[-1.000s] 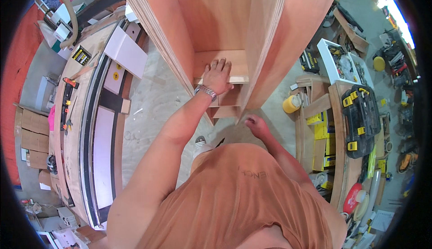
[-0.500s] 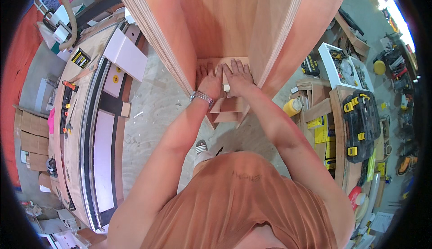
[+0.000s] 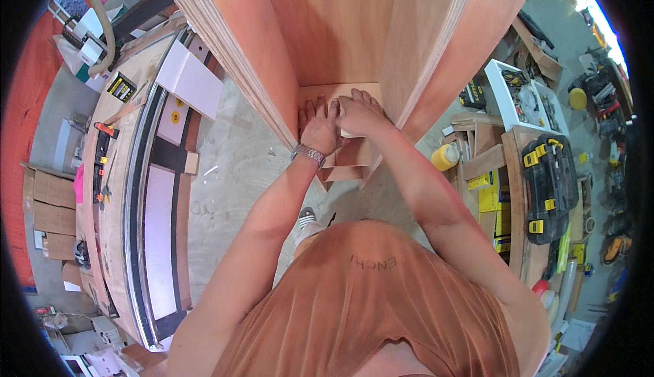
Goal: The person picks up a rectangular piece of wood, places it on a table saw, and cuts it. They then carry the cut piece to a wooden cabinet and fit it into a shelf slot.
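Observation:
A tall plywood cabinet [image 3: 327,29] with thick layered edges stands in front of me, its open side facing me. Both my arms reach into it, down to a pale wooden shelf [image 3: 371,89]. My left hand [image 3: 321,131], with a metal watch [image 3: 308,154] at the wrist, lies palm down on the shelf by the left wall, fingers spread. Beside it, my right hand [image 3: 363,114] rests on the shelf with its fingers turned toward the left hand, touching or nearly touching it. I see nothing held in either hand. Lower compartments [image 3: 344,172] show beneath the hands.
On the left runs a long workbench [image 3: 102,240] with a white panel [image 3: 189,80] jutting from it. To the right are a black toolbox [image 3: 547,189] with yellow latches, a yellow bottle [image 3: 445,157], wood offcuts [image 3: 485,142] and a white tray of hardware [image 3: 524,97].
My right hand has turned inward, its fingers shifting left toward my left hand. The left hand stays in nearly the same place. The whole view has shifted slightly.

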`<action>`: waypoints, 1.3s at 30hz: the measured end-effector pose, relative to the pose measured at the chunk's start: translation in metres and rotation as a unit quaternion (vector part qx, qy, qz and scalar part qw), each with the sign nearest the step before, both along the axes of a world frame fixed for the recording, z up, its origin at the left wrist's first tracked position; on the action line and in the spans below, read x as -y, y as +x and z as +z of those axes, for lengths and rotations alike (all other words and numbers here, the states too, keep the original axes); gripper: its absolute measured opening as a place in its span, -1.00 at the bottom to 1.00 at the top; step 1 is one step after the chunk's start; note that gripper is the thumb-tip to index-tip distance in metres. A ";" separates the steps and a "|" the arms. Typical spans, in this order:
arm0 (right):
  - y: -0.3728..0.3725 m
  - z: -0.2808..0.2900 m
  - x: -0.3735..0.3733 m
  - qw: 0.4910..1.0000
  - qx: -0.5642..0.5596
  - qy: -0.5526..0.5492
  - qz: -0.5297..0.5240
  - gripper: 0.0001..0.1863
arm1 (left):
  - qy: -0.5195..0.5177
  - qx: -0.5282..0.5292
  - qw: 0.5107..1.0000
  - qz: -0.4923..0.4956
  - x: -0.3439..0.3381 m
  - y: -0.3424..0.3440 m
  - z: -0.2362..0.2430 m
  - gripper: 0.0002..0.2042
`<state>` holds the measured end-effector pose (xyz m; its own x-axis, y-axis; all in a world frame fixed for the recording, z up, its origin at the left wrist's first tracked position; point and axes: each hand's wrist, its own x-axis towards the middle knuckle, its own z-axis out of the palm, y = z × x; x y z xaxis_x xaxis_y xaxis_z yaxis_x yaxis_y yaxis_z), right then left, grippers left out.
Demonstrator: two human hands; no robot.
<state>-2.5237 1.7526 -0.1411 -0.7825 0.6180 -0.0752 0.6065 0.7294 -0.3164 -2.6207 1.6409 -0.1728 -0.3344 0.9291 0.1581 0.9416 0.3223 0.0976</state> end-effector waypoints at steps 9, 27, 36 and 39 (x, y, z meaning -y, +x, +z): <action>-0.046 -0.014 -0.014 0.985 -0.114 0.112 -0.064 -0.58 | 0.009 0.046 0.999 -0.002 0.000 0.003 0.004 0.11; -0.043 -0.009 -0.016 0.987 -0.091 0.127 -0.039 -0.53 | 0.088 0.049 0.994 -0.053 0.007 -0.002 -0.017 -0.03; -0.036 -0.008 -0.010 0.988 -0.071 0.134 -0.030 -0.54 | 0.067 0.053 0.996 -0.033 0.014 0.007 -0.007 -0.15; -0.029 -0.019 -0.012 0.991 -0.060 0.116 -0.013 -0.56 | 0.103 0.128 0.983 -0.077 0.013 -0.002 -0.006 -0.43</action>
<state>-2.5530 1.7642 -0.1604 -0.7610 0.6275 0.1650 0.5938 0.7760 -0.2126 -2.6224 1.6280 -0.1786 -0.2452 0.9290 0.2772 0.9138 0.1260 0.3861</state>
